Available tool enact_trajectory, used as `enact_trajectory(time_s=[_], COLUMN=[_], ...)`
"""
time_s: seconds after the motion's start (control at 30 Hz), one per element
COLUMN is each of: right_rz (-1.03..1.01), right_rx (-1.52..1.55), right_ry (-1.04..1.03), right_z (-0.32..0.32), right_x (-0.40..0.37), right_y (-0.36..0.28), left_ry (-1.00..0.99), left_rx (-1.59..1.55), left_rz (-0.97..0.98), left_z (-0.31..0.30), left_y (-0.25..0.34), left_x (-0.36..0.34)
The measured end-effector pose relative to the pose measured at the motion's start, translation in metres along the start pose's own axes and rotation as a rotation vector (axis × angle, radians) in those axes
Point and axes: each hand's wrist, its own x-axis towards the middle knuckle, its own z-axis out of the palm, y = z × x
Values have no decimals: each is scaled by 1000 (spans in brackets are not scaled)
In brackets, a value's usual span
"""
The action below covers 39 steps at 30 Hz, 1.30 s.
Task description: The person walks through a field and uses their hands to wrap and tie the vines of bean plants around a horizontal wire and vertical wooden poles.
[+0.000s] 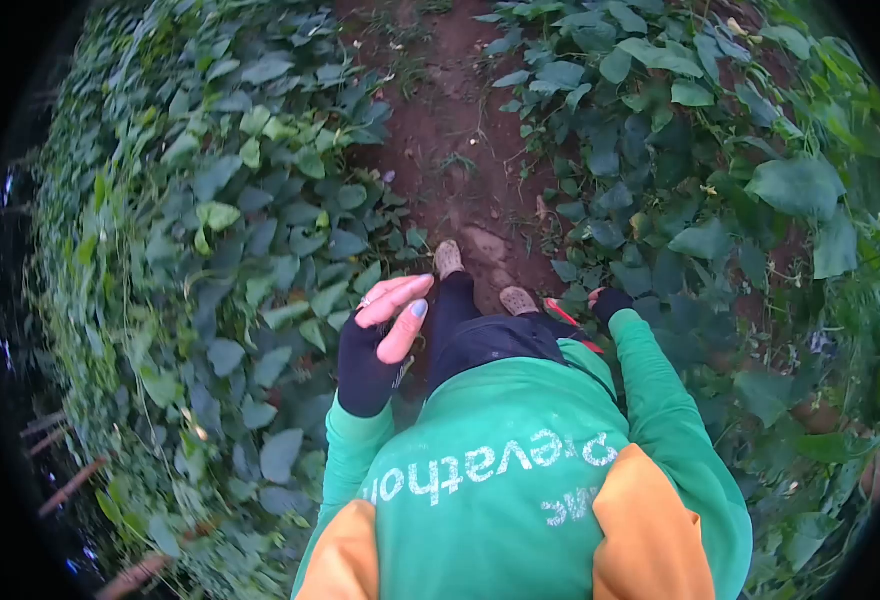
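Observation:
My left hand (388, 325), in a black fingerless glove, is raised in front of my body beside the left-hand leaves. Its fingers are stretched out with the thumb apart, and nothing is in it. A ring and a pale nail show on it. My right hand (610, 301), gloved the same way, hangs low by my right hip with its fingertips curled. Close beside it is a narrow red-and-black object (563, 313), whose kind I cannot make out. Whether the curled fingers touch it is hidden.
A brown dirt path (455, 150) runs forward between dense leafy vines on the left (230, 200) and right (700, 180). My shoes (449, 259) stand on the soil. Wooden poles (72, 487) show at the lower left.

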Motion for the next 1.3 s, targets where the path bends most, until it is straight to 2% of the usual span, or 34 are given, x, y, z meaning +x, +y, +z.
enact_trajectory(time_s=[0.07, 0.13, 0.17, 0.23, 0.27, 0.47, 0.53, 0.6, 0.63, 0.7, 0.77, 0.83, 0.87, 0.9, 0.93, 0.97, 1.03, 1.07, 1.1, 1.17, 1.23, 1.3], right_rz=[37, 34, 61, 47, 87, 184, 208, 223, 224, 213, 220, 223, 314, 358, 387, 308, 363, 371, 358, 335, 327, 165], right_rx=[23, 275, 303, 558, 757, 850, 805, 1036, 1032, 784, 559, 327, 485, 461, 475, 449, 705, 716, 737, 779, 801, 1041], right_ry=[28, 217, 249, 386, 367, 372, 358, 238, 243, 316, 357, 383, 294, 219, 189, 416, 461, 444, 455, 475, 490, 346], right_z=[7, 8, 4, 8, 11, 65, 86, 104, 105, 113, 139, 164, 154, 131, 136, 160, 165, 178, 191, 212, 218, 181], right_x=[7, 17, 22, 18, 22, 88, 121, 159, 191, 259, 315, 368, 389, 404, 430, 454, 478, 490, 502, 508, 502, 464], right_y=[-11, -31, -44, -68, -81, -128, -135, -139, -132, -113, -103, -93, -90, -95, -91, -84, -83, -79, -75, -74, -71, -78], left_ry=[-45, -118, -161, -261, -304, -453, -478, -467, -451, -456, -386, -274, -340, -343, -509, -609, -656, -715, -730, -504, -519, -362], left_rx=[-156, -229, -250, -333, -306, -288, -309, -382, -410, -468, -541, -779, -580, -468, 188, 433, 919, 1008, 1014, 867, 750, -155], left_rz=[-66, -147, -175, -212, -229, -345, -391, -489, -583, -651, -652, -843, -673, -703, -112, 88, 578, 484, 472, 308, 468, -284], left_z=[-8, -12, -12, -14, -16, 2, 22, 48, 66, 103, 147, 188, 213, 232, 242, 257, 288, 298, 299, 298, 287, 286], left_y=[-9, -18, -24, -30, -34, -94, -139, -191, -223, -283, -344, -412, -441, -444, -474, -508, -575, -594, -599, -608, -611, -644], left_x=[33, 77, 99, 141, 159, 264, 294, 319, 332, 355, 377, 406, 413, 425, 435, 448, 473, 479, 479, 478, 485, 497])
